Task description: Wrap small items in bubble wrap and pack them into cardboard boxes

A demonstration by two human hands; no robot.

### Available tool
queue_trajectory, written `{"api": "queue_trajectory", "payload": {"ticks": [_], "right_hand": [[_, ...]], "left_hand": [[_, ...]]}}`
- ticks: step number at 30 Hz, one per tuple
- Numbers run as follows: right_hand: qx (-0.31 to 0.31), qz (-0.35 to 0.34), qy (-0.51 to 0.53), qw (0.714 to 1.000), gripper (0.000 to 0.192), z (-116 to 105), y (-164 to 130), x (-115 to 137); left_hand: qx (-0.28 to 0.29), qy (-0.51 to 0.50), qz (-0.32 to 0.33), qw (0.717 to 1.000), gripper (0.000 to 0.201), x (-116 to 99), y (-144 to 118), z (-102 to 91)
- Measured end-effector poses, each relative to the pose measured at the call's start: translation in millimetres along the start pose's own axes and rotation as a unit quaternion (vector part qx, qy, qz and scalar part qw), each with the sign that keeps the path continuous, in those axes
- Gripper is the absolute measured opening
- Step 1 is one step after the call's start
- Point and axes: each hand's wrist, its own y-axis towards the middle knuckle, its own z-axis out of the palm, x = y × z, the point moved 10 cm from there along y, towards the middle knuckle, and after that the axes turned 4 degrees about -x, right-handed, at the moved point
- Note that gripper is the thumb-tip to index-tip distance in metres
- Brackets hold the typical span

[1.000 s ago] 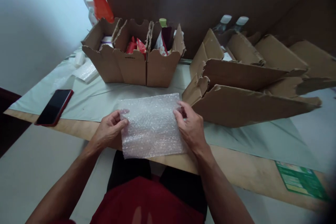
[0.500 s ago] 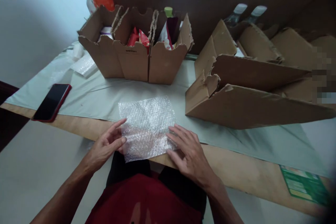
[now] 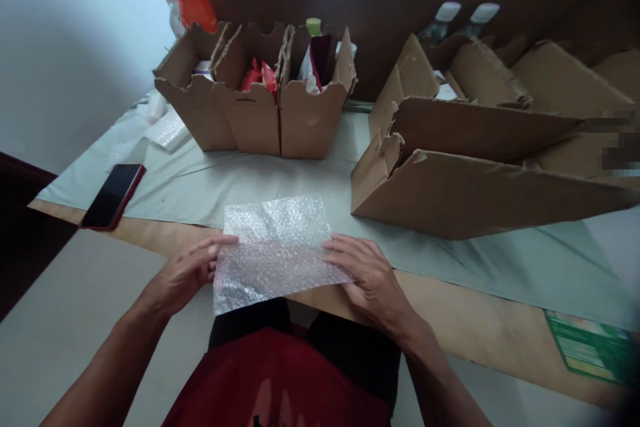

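Head view, reading left to right: a red-cased phone (image 3: 113, 196) lies dark-screened at nine o'clock on the pale green cloth (image 3: 200, 187) covering the wooden table (image 3: 465, 320), well apart from the work. At the table's near edge a person spreads a sheet of bubble wrap (image 3: 275, 250), which rests flat at six o'clock with its lower margin overhanging the edge above a red garment. The left hand (image 3: 187, 273) lies open, fingers extended and nearly flat, its fingertips touching the sheet's left edge and gripping nothing. The right hand (image 3: 367, 273) is likewise open, fingers splayed and pressing down on the sheet's right edge. Behind the sheet, at twelve o'clock, stand three open cardboard boxes (image 3: 255, 103) side by side, holding red packets and a green-capped bottle. At two o'clock sit larger torn cardboard trays (image 3: 475, 167), with two white-capped bottles (image 3: 463, 17) behind them. The step in hand appears to be smoothing the wrap flat as a bed for packing; the next move would seem to call for one hand leaving the sheet to fetch an item while the other pins the wrap against sliding off the edge.
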Motion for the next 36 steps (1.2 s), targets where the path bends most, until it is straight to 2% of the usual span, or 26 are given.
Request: {"api": "queue_trajectory", "payload": {"ticks": [2, 4, 5, 7, 8, 9, 13, 15, 18, 25, 28, 33, 36], "right_hand": [[0.013, 0.032, 0.066, 0.997, 0.047, -8.2, 3.1, -3.3], [0.033, 0.069, 0.108, 0.991, 0.042, -12.8, 6.9, -5.2], [0.043, 0.085, 0.118, 0.988, 0.036, -13.3, 9.4, -6.0], [0.053, 0.116, 0.126, 0.984, 0.023, -11.3, 15.7, -9.5], [0.055, 0.133, 0.126, 0.981, 0.019, -8.4, 19.1, -12.7], [0.054, 0.152, 0.127, 0.979, 0.018, -4.7, 22.3, -17.3], [0.040, 0.235, 0.108, 0.965, 0.037, 14.4, 29.8, -43.5], [0.020, 0.261, 0.071, 0.963, 0.047, 19.6, 30.7, -55.1], [-0.007, 0.271, 0.013, 0.963, 0.053, 23.9, 29.5, -63.1], [-0.079, 0.235, -0.036, 0.968, 0.050, 22.2, 25.0, -61.8], [-0.100, 0.199, -0.088, 0.971, 0.046, 20.9, 27.2, -59.6], [-0.071, 0.131, -0.232, 0.961, 0.047, 26.7, 33.9, -49.6], [-0.040, 0.118, -0.259, 0.958, 0.055, 30.2, 41.5, -47.0]], "left_hand": [[-0.057, 0.067, 0.101, 0.991, 0.048, -18.2, -8.8, -28.6], [-0.069, 0.130, 0.211, 0.966, 0.056, -36.0, -23.1, -37.4], [-0.044, 0.154, 0.253, 0.954, 0.065, -41.1, -29.8, -30.9], [0.028, 0.195, 0.299, 0.934, 0.081, -43.4, -38.3, -5.1], [0.045, 0.216, 0.305, 0.926, 0.082, -42.5, -38.6, 7.2], [0.038, 0.240, 0.304, 0.921, 0.078, -41.7, -35.6, 16.1], [-0.085, 0.317, 0.297, 0.897, 0.041, -45.8, -11.1, 25.4], [-0.106, 0.332, 0.303, 0.887, 0.039, -47.6, 0.8, 27.5], [-0.123, 0.359, 0.310, 0.872, 0.045, -50.8, 14.2, 27.2], [-0.136, 0.414, 0.386, 0.813, 0.041, -77.9, 26.7, 40.5], [-0.137, 0.456, 0.397, 0.784, 0.043, -78.7, 38.4, 45.7], [-0.140, 0.565, 0.384, 0.717, 0.044, -67.9, 52.4, 47.7], [-0.137, 0.595, 0.384, 0.693, 0.052, -69.2, 54.8, 48.0]]}}
